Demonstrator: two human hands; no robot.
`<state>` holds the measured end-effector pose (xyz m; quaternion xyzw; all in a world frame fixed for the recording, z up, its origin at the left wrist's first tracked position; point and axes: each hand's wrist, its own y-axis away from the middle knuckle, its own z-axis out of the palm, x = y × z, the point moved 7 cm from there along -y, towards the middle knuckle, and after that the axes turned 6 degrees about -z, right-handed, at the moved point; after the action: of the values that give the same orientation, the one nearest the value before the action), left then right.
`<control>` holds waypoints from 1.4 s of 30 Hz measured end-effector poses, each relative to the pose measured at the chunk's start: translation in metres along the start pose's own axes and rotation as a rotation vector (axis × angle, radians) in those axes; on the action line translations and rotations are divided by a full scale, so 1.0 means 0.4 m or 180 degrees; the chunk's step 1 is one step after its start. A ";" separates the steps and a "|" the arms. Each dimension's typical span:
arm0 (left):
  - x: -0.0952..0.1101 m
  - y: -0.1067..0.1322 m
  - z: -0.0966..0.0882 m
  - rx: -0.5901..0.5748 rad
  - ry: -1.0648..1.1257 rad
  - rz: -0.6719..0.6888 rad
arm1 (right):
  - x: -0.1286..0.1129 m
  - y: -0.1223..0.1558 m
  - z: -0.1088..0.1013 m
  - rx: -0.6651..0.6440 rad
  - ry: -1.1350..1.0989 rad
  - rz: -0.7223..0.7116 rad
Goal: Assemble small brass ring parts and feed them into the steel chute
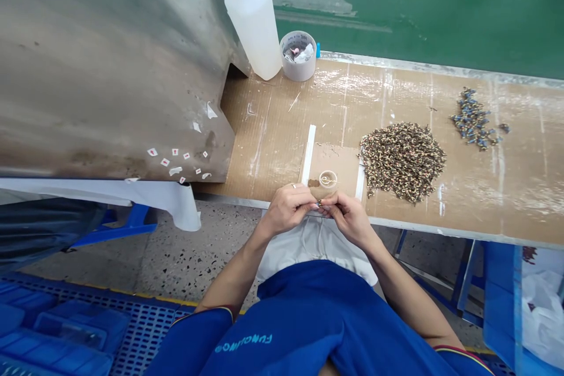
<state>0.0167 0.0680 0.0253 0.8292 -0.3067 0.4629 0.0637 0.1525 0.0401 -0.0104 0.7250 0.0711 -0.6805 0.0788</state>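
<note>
Both hands' grips point(288, 207) point(351, 220) pinch a tiny part point(320, 204) at the table's point(282, 155) edge, clear of the pile point(403, 161).

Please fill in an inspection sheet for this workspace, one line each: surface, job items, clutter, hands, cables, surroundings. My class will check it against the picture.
Surface: cardboard-covered bench, with shiny streaks.
Job items: large heap of small parts; smaller heap of bluish parts farther right; small round container just beyond the hands.
Clutter: white bottle with blue cap; round tub holding scraps; red-marked labels at the left.
Hands: left hand and right hand meet at the fingertips, pinching a tiny part; its details are unclear.
Cables: nothing seen.
Surroundings: metal panel left, green surface beyond, blue crates lower left.
</note>
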 end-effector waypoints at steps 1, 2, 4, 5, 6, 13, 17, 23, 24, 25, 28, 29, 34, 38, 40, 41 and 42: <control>-0.002 0.000 0.002 -0.0039 -0.0024 -0.0030 | -0.002 -0.001 0.000 -0.0023 0.0014 0.0007; -0.004 0.000 0.003 -0.0076 -0.0047 -0.0062 | -0.004 -0.001 0.001 -0.0042 0.0026 0.0009; -0.007 0.000 0.004 -0.0118 -0.0066 -0.0102 | -0.008 -0.002 0.001 -0.0057 0.0043 -0.0009; -0.007 0.000 0.004 -0.0124 -0.0068 -0.0107 | -0.009 -0.003 0.001 -0.0056 0.0052 -0.0023; -0.007 0.000 0.004 -0.0127 -0.0069 -0.0105 | -0.011 -0.003 0.001 -0.0050 0.0064 -0.0035; 0.001 0.002 0.003 -0.0032 -0.0099 -0.0010 | -0.014 -0.001 0.003 -0.0059 0.0119 -0.0074; -0.004 0.002 0.005 -0.0121 -0.0135 -0.0020 | -0.012 0.001 0.003 -0.0013 0.0161 -0.0085; -0.004 0.002 0.001 -0.0031 -0.0184 0.0067 | -0.004 -0.001 0.003 -0.0045 -0.0008 -0.0033; -0.004 0.002 0.000 -0.0001 -0.0180 0.0052 | -0.002 -0.001 0.002 -0.0049 -0.0061 -0.0018; -0.005 0.002 -0.001 0.0018 -0.0172 0.0034 | -0.001 -0.002 0.001 -0.0050 -0.0106 -0.0005; -0.003 0.001 -0.001 0.0030 -0.0127 0.0009 | 0.001 -0.002 -0.003 -0.0028 -0.0161 -0.0009; -0.002 0.001 -0.002 0.0043 -0.0115 0.0021 | 0.000 -0.002 -0.004 -0.0020 -0.0157 -0.0031; 0.003 0.000 -0.007 0.0082 -0.0086 0.0080 | -0.006 -0.003 -0.008 0.0029 -0.0084 -0.0139; -0.001 0.000 -0.005 0.0059 -0.0066 0.0014 | -0.008 -0.005 -0.007 0.0028 -0.0023 -0.0167; -0.001 -0.001 -0.005 0.0061 -0.0047 0.0031 | -0.010 -0.006 -0.006 0.0011 0.0017 -0.0204; -0.001 -0.001 -0.005 0.0056 -0.0027 0.0037 | -0.011 -0.006 -0.005 0.0009 0.0041 -0.0224; -0.002 -0.002 -0.006 0.0045 0.0008 0.0036 | -0.012 -0.006 -0.005 0.0020 0.0068 -0.0242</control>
<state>0.0152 0.0698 0.0261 0.8274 -0.3080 0.4664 0.0557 0.1535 0.0430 -0.0054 0.7292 0.0973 -0.6755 0.0498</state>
